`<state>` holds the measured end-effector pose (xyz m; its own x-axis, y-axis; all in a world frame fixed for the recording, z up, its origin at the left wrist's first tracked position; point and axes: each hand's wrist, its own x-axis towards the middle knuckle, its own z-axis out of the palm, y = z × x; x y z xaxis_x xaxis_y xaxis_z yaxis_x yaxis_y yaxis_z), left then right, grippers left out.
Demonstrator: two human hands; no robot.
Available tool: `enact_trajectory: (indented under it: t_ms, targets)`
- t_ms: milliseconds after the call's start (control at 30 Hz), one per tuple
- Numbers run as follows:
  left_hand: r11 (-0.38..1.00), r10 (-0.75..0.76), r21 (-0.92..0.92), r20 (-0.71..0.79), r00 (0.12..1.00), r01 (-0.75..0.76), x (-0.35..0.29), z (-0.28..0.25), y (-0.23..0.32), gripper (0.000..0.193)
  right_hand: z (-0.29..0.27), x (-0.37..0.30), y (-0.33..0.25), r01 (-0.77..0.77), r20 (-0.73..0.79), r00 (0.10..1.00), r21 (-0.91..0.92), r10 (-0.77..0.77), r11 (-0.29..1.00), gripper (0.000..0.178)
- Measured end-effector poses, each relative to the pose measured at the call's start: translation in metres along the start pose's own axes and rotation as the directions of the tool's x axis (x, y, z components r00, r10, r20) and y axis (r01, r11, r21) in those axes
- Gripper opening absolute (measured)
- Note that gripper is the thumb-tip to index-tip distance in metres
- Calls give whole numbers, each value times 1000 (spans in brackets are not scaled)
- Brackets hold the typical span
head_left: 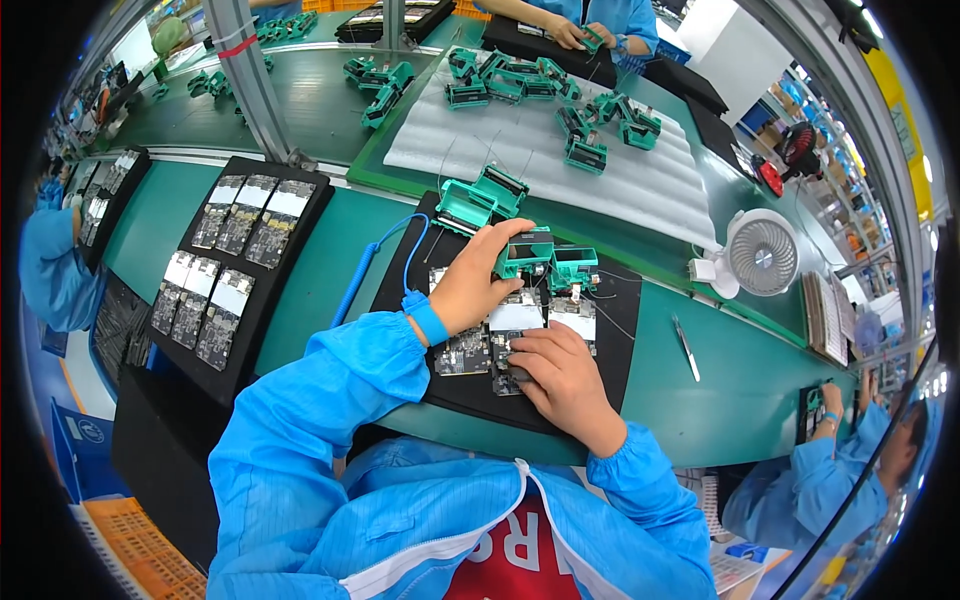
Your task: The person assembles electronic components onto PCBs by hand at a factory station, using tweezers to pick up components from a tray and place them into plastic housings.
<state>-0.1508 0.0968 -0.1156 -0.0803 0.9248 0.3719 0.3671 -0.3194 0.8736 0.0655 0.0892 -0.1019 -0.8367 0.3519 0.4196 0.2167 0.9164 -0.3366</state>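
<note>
My left hand [470, 283], with a blue wrist strap [427, 318], has thumb and fingers around a green plastic housing [525, 250] with a dark part inside. Another green housing [574, 268] sits just right of it, with thin wires trailing off. Bent fingers of my right hand [562, 378] rest on a dark circuit board [506, 376], covering part of it; a white patch [515, 318] shows above them. Beside it on the black foam pad [610, 365] lies a second circuit board [461, 356]. More green housings [468, 206] stand at the pad's far edge.
Left, a black foam tray [285, 262] bears several circuit boards. Beyond the pad, white foam sheeting [430, 135] carries green housings. A white fan [762, 252] and tweezers [686, 347] are at right. A coiled blue cord [357, 285] runs to my strap. Co-workers sit around.
</note>
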Motion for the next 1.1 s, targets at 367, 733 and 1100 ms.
enact_trajectory:
  t_ms: [367,733,1100]
  targets:
    - [993,41,107,6,999,-42,-2,2,-2,75,1,0,-1,-16,-27,999,33,17,999,37]
    - [955,67,285,48,997,-78,-6,7,3,81,-18,23,16,-165,-119,979,36,168,986,15]
    - [974,15,222,87,996,-33,-4,1,-3,79,-7,60,43,-13,5,1000,-263,14,965,23]
